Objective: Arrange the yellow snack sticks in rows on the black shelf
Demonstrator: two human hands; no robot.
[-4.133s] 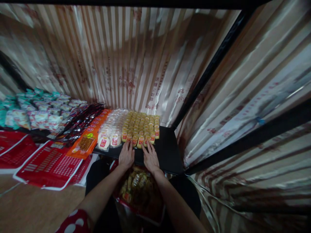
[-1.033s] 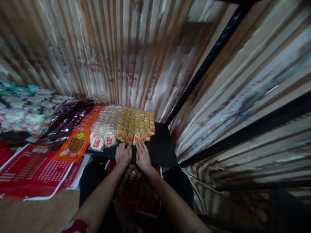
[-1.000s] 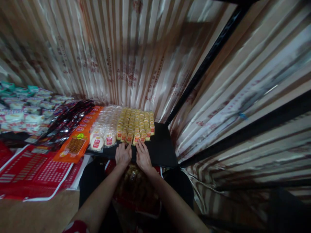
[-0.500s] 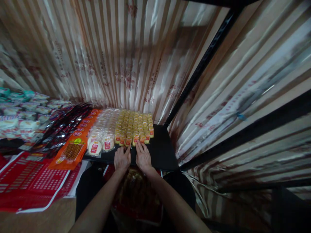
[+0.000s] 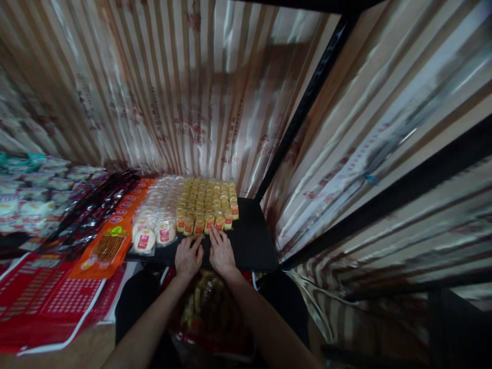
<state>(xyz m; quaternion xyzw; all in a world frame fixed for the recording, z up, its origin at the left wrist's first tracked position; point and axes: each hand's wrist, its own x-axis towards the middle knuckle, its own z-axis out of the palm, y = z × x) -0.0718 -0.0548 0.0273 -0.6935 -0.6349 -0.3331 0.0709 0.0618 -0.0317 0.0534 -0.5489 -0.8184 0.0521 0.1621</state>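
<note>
Rows of small yellow snack packs (image 5: 206,200) with red labels stand close together on a black shelf (image 5: 249,236). My right hand (image 5: 222,252) reaches to the front row, its stretched fingertips touching or almost touching the labelled packs. Just to the left, my left hand (image 5: 188,257) rests at the shelf's front part with fingers pointing forward, slightly bent, just short of the packs. I see nothing held in either hand. Below my forearms sits a red basket holding a clear bag of yellow packs (image 5: 200,300), partly hidden by the arms.
Left of the yellow packs lie clear-wrapped round white cakes (image 5: 143,241), an orange snack bag (image 5: 105,248), dark shiny packets (image 5: 92,202) and white packs (image 5: 36,212). A red basket (image 5: 69,300) stands at lower left. Black metal posts (image 5: 303,113) and striped plastic sheeting (image 5: 172,77) enclose the shelf.
The view has shifted slightly, so the shelf's goods appear a little further left. Both hands stay at the front row, the left now slightly further back from the packs.
</note>
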